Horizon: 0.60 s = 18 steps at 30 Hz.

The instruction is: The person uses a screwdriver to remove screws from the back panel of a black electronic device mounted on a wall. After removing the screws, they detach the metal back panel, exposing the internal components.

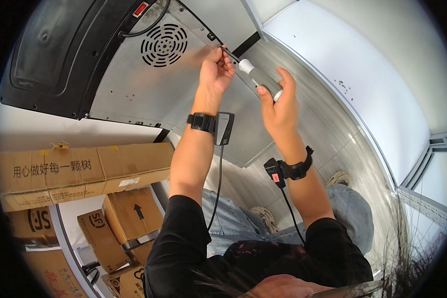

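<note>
A screwdriver (263,81) with a grey handle and white ends slants up and left toward the edge of a large metal panel (134,97). My right hand (281,111) holds its handle near the butt end, the thumb on one side and the fingers on the other. At the dark shaft's tip, my left hand (216,77) is closed in a pinch against the panel's edge. Whatever lies between those fingertips is too small to make out. A round slotted vent (164,45) is cut into the panel beside my left hand.
A black housing (49,54) with a red switch (140,9) and a black cable (151,29) adjoins the panel. Cardboard boxes (84,171) are stacked at the left. A white wall panel (352,64) stands at the right. Both wrists wear black straps with cabled devices.
</note>
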### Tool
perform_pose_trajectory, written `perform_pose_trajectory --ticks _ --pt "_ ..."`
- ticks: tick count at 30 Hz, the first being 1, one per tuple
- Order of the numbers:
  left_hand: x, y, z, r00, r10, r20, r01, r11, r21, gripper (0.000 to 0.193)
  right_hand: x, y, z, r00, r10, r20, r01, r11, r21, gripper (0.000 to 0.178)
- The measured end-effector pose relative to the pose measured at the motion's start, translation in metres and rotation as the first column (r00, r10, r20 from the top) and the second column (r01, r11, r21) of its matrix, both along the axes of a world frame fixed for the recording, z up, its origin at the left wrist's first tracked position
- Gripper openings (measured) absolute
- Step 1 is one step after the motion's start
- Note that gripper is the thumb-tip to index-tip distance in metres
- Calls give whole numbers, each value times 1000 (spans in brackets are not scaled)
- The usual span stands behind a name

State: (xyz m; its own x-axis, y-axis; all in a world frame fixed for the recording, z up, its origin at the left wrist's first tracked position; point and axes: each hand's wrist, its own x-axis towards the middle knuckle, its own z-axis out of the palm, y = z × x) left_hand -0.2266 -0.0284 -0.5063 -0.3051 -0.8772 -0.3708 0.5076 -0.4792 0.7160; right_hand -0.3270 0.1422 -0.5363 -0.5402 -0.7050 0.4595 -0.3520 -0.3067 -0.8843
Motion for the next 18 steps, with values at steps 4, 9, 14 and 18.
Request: perform_pose_trajectory --ticks 4,9,14,18 --pt "2 -1 0 1000 -4 9 4 1000 -7 14 -1 0 11 979 -182 -93 164 971 -173 60" --pt "0 -1 -1 1000 19 11 -19 1000 9 14 -2 8 19 987 65 144 -86 986 146 63" --pt "0 -2 -1 1000 11 21 -11 1000 -4 15 4 4 14 987 -107 -119 88 984 -154 65" --pt "2 -3 -3 1000 7 6 -7 1000 -11 16 7 5 12 994 37 107 -47 995 86 68"
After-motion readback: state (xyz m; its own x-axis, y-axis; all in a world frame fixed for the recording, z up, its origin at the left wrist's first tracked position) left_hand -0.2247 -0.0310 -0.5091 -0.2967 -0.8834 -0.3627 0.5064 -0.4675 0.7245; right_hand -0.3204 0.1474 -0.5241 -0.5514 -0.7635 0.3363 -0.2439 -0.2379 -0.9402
